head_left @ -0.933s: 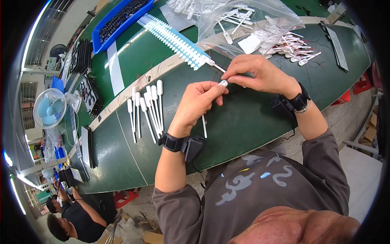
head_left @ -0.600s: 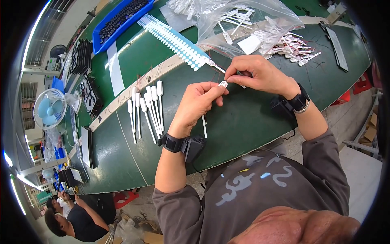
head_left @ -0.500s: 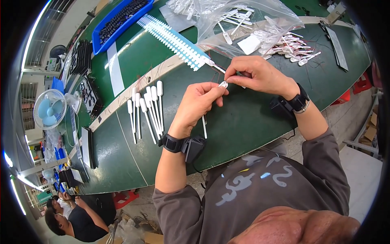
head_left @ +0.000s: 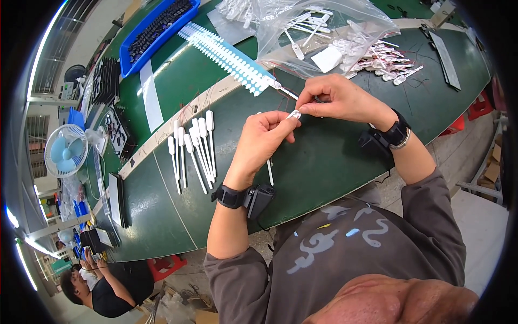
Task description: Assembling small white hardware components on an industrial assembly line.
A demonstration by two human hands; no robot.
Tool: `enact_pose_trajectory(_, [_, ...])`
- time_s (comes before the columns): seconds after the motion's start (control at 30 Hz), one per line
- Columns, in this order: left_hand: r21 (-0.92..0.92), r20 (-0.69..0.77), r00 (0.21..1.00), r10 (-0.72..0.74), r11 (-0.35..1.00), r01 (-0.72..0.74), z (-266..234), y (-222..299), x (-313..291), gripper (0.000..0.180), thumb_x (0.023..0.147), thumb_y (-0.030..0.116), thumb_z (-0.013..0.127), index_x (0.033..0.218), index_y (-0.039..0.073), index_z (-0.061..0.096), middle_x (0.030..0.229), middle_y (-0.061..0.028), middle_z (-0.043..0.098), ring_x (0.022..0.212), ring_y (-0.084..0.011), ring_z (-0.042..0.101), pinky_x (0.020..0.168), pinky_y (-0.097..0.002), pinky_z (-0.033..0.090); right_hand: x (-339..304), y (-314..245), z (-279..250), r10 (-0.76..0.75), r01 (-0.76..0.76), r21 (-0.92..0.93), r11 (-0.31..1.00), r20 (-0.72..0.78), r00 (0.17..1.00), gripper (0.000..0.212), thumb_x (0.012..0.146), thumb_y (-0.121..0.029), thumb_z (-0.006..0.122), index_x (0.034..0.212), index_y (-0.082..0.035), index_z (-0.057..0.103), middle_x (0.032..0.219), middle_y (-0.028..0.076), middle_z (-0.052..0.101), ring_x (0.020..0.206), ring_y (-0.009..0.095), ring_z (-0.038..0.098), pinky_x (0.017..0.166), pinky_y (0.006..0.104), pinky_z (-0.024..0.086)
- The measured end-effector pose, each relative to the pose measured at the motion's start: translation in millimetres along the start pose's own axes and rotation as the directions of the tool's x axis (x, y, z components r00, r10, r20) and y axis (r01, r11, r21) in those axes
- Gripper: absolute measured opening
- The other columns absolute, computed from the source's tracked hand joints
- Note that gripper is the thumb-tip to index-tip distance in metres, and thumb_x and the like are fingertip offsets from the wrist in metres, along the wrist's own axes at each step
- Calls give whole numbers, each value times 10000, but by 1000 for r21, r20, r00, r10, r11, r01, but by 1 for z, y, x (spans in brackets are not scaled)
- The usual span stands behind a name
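Note:
My left hand (head_left: 267, 132) pinches a small white plastic piece with a rounded head (head_left: 294, 114) between thumb and fingers. A thin white stem (head_left: 271, 173) shows below this hand; whether it belongs to the held piece I cannot tell. My right hand (head_left: 337, 98) is closed, its thumb and forefinger pressed together against the head's edge. Anything in that pinch is too small or hidden to name. To the left lie several white paddle-shaped pieces (head_left: 203, 129) with thin stems and fine reddish wires. Another white stick (head_left: 286, 92) lies just beyond the hands.
A light-blue sheet of white stickers (head_left: 226, 58) lies beyond my hands. Farther right are a clear plastic bag (head_left: 345, 16) and a heap of wired white pieces (head_left: 380, 62). A blue tray (head_left: 129, 67) holds black parts. A co-worker (head_left: 110, 291) sits at lower left.
Both hands stay together at the white piece with only tiny finger movements. The view has shifted slightly, so the table things sit a little farther left. The co-worker's posture differs slightly.

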State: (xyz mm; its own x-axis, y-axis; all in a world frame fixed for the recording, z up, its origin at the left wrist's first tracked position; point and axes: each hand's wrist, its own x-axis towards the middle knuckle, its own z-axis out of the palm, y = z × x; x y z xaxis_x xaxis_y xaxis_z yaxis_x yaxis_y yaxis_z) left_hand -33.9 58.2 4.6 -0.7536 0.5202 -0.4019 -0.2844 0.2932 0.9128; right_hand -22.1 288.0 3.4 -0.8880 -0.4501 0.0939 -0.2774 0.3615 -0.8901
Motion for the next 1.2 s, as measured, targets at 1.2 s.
enact_pose_trajectory(1.2, [219,-514,766,387,922,-319,-67,20,-31,316,982,278,625,1061,-16,710,885,-88,721,763,-111,657,660,-248,510,3,12,-11,280,-259,275,926,-41,959,198,937,-227,655,924,-34,698,717,-90,543,635,2,427,539,202,322])
